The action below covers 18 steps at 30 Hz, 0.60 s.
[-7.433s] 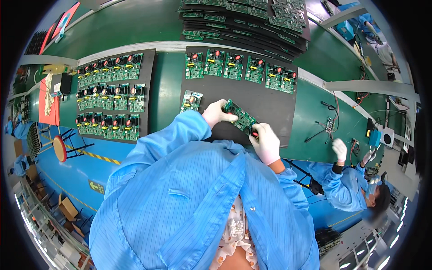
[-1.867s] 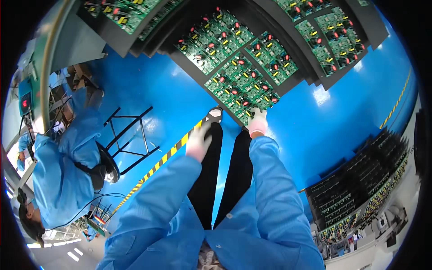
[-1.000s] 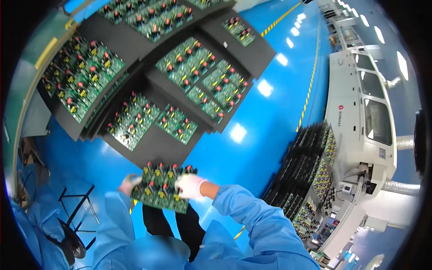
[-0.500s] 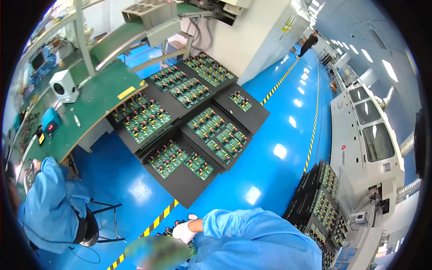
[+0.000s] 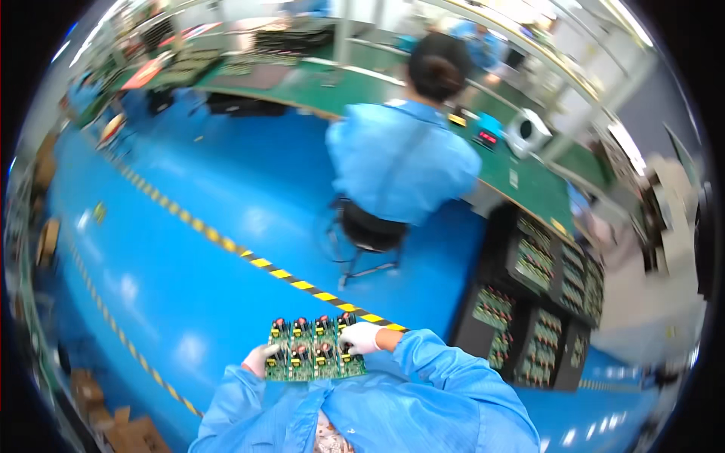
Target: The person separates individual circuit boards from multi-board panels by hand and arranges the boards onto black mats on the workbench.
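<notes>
Your gloved left hand (image 5: 260,360) and right hand (image 5: 359,337) grip, fingers clenched, the green rectangular circuit-board panel (image 5: 314,349) by opposite edges, level, sparing its components.

Your white-gloved left hand (image 5: 260,359) and white-gloved right hand (image 5: 359,337) grip opposite edges of a green rectangular circuit-board panel (image 5: 313,349), held flat in front of your blue smock. Below it: glossy blue floor (image 5: 174,249) crossed by a yellow-black striped line (image 5: 302,285). Ahead, a seated person in blue (image 5: 400,162) faces a green workbench (image 5: 529,177). Black trays of green boards (image 5: 536,309) stand at right.
</notes>
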Each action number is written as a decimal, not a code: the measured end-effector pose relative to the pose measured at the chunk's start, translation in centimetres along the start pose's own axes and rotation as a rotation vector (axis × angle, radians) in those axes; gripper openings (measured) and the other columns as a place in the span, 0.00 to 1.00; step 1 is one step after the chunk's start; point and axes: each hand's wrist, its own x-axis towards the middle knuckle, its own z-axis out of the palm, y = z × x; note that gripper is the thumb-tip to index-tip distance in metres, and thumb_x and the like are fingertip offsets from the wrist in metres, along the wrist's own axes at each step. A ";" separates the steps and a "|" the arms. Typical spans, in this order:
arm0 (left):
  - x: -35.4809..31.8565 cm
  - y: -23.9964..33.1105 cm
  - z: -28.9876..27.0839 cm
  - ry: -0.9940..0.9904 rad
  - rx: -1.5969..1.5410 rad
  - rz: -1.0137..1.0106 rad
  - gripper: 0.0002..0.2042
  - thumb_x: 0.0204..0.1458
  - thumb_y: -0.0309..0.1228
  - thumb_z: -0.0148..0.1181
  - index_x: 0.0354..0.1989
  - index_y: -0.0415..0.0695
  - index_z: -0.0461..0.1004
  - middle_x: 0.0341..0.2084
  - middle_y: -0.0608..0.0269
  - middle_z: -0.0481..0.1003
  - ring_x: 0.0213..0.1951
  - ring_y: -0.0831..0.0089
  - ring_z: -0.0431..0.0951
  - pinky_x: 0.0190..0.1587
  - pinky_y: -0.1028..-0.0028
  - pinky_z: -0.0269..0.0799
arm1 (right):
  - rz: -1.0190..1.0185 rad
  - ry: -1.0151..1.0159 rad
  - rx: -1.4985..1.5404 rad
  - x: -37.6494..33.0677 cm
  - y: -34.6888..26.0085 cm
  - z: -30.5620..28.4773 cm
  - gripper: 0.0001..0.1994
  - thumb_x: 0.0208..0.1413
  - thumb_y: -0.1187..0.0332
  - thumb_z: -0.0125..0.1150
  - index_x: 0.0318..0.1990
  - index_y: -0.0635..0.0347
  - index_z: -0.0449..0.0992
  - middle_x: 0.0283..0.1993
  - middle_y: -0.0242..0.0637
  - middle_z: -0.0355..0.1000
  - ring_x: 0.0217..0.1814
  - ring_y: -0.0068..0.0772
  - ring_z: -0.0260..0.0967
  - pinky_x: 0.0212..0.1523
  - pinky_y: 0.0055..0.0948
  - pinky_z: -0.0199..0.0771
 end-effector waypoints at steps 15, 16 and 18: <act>1.9 32.4 -20.6 0.493 -0.210 0.401 0.34 0.46 0.22 0.66 0.64 0.33 0.60 0.50 0.45 0.73 0.46 0.60 0.76 0.51 0.68 0.72 | -0.230 0.555 -0.250 29.1 -3.5 -23.5 0.10 0.55 0.67 0.58 0.45 0.51 0.73 0.43 0.36 0.71 0.40 0.43 0.73 0.41 0.38 0.74; 3.8 34.4 -21.3 0.495 -0.218 0.453 0.34 0.46 0.22 0.67 0.64 0.33 0.60 0.51 0.44 0.73 0.46 0.60 0.76 0.51 0.68 0.73 | -0.208 0.584 -0.257 30.5 -2.3 -25.6 0.11 0.55 0.67 0.58 0.46 0.50 0.73 0.43 0.35 0.70 0.41 0.42 0.73 0.42 0.36 0.73; 8.7 38.3 -22.5 0.505 -0.211 0.482 0.34 0.46 0.22 0.67 0.64 0.32 0.60 0.50 0.44 0.73 0.45 0.61 0.77 0.50 0.69 0.73 | -0.208 0.611 -0.258 33.3 0.7 -30.8 0.11 0.55 0.68 0.59 0.46 0.51 0.73 0.43 0.34 0.70 0.41 0.41 0.73 0.42 0.36 0.74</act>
